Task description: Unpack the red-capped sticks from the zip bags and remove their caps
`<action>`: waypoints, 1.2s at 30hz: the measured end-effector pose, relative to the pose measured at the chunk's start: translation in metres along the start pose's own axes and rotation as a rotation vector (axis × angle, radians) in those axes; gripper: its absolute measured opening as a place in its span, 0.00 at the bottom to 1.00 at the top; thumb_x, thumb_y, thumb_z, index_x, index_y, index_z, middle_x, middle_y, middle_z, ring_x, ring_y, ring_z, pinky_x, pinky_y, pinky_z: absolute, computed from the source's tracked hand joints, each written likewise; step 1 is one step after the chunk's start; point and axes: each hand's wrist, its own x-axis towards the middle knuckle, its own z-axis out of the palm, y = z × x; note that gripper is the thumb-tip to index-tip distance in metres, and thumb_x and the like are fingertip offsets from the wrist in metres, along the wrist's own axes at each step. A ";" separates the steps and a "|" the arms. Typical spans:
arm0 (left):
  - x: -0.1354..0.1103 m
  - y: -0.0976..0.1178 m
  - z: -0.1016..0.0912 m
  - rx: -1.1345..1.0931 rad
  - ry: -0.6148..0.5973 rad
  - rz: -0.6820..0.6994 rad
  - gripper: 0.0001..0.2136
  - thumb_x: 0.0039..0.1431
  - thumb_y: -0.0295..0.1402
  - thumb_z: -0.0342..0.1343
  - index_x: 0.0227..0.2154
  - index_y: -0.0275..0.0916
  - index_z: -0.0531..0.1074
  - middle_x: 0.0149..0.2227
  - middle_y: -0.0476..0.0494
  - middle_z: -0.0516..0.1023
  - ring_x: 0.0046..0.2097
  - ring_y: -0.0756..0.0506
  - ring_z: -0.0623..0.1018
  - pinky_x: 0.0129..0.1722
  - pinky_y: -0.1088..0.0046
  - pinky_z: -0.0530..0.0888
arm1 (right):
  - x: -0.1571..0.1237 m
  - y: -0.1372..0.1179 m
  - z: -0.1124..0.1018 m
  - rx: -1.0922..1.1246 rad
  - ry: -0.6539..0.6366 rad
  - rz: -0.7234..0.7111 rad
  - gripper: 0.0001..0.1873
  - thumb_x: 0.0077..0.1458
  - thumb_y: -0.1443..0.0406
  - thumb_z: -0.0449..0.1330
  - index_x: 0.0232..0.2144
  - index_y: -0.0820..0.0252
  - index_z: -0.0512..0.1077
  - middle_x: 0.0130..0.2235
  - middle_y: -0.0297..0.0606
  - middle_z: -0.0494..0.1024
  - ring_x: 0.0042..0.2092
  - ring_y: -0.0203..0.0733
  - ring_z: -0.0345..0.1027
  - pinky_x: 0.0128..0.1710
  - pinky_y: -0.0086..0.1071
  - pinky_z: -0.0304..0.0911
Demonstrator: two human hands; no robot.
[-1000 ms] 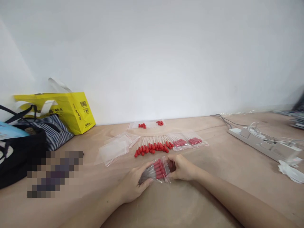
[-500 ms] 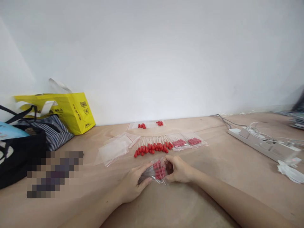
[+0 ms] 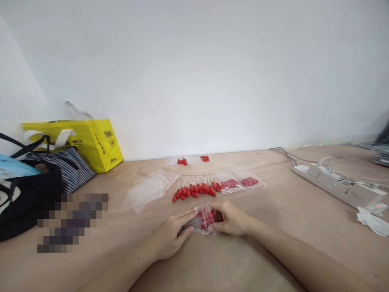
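Between my two hands, low over the table, is a clear zip bag (image 3: 201, 228) with several red-tipped sticks (image 3: 208, 217) in it. My left hand (image 3: 173, 235) grips its left side, thumb below and fingers above. At the right side, by the red tips, my right hand (image 3: 232, 219) is closed with thumb and fingers bent; some red shows at its fingertips. Just beyond lies a fanned row of loose red-tipped sticks (image 3: 197, 189), tips toward me. Two filled clear bags (image 3: 249, 181) adjoin that row on the right. Flat bags (image 3: 146, 193) overlap on its left.
Farther back, near the wall, are more bagged red-tipped sticks (image 3: 182, 162). A yellow bag (image 3: 106, 158), a striped bag (image 3: 77, 172) and a black bag (image 3: 33, 202) stand at left. On the right are a power strip (image 3: 331, 180) with plugs and a crumpled white tissue (image 3: 372, 221).
The held bag has shifted slightly, and its red tips now sit closer to my right fingers. My left fingers reach a little farther over it. The loose row looks unchanged.
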 end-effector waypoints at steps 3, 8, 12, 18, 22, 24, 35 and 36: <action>0.000 0.001 0.000 0.018 -0.014 -0.016 0.19 0.57 0.35 0.45 0.53 0.45 0.59 0.55 0.47 0.63 0.56 0.45 0.63 0.54 0.60 0.61 | 0.004 0.008 0.001 0.224 -0.014 0.060 0.11 0.39 0.65 0.62 0.28 0.62 0.66 0.26 0.30 0.71 0.26 0.31 0.62 0.26 0.25 0.58; 0.000 -0.001 0.002 0.030 -0.031 -0.041 0.20 0.58 0.35 0.44 0.54 0.42 0.58 0.56 0.46 0.61 0.57 0.45 0.61 0.56 0.61 0.59 | 0.008 0.015 -0.009 0.439 -0.020 0.278 0.13 0.38 0.63 0.62 0.28 0.61 0.64 0.21 0.28 0.70 0.19 0.29 0.62 0.17 0.22 0.54; 0.001 -0.002 0.001 0.041 -0.040 -0.033 0.19 0.59 0.35 0.42 0.54 0.42 0.58 0.56 0.47 0.61 0.57 0.46 0.61 0.56 0.61 0.59 | 0.005 0.017 -0.026 0.651 0.038 0.434 0.12 0.37 0.67 0.61 0.28 0.61 0.64 0.22 0.30 0.72 0.21 0.31 0.66 0.18 0.22 0.59; 0.001 -0.002 -0.001 0.033 -0.034 -0.043 0.19 0.58 0.35 0.44 0.53 0.44 0.59 0.56 0.48 0.61 0.56 0.45 0.62 0.55 0.61 0.60 | 0.006 0.029 -0.034 0.711 0.130 0.423 0.16 0.37 0.62 0.65 0.28 0.60 0.63 0.23 0.27 0.71 0.21 0.28 0.65 0.19 0.21 0.59; 0.001 0.000 -0.003 0.026 -0.034 -0.061 0.19 0.57 0.36 0.44 0.52 0.44 0.60 0.55 0.48 0.62 0.56 0.45 0.62 0.56 0.62 0.59 | 0.007 0.033 -0.044 0.593 0.143 0.353 0.18 0.36 0.58 0.66 0.24 0.62 0.63 0.21 0.28 0.71 0.18 0.27 0.62 0.16 0.20 0.55; 0.001 0.001 -0.004 0.033 -0.043 -0.072 0.19 0.57 0.36 0.44 0.53 0.44 0.60 0.56 0.49 0.61 0.56 0.45 0.61 0.56 0.63 0.59 | 0.004 0.037 -0.059 0.583 0.174 0.300 0.17 0.35 0.59 0.66 0.23 0.62 0.64 0.20 0.29 0.71 0.17 0.26 0.61 0.15 0.20 0.53; 0.000 -0.004 -0.002 0.012 -0.035 -0.064 0.19 0.57 0.37 0.44 0.53 0.45 0.60 0.56 0.49 0.60 0.57 0.45 0.61 0.56 0.62 0.58 | 0.017 0.052 -0.072 0.275 0.991 -0.038 0.16 0.43 0.54 0.59 0.26 0.59 0.63 0.27 0.33 0.70 0.22 0.32 0.62 0.20 0.26 0.59; 0.000 -0.005 -0.002 0.009 -0.036 -0.059 0.19 0.57 0.37 0.44 0.53 0.45 0.60 0.56 0.49 0.60 0.57 0.45 0.61 0.56 0.62 0.58 | 0.022 0.052 -0.066 0.129 0.988 -0.085 0.14 0.45 0.55 0.58 0.27 0.59 0.64 0.27 0.34 0.69 0.24 0.32 0.63 0.22 0.27 0.60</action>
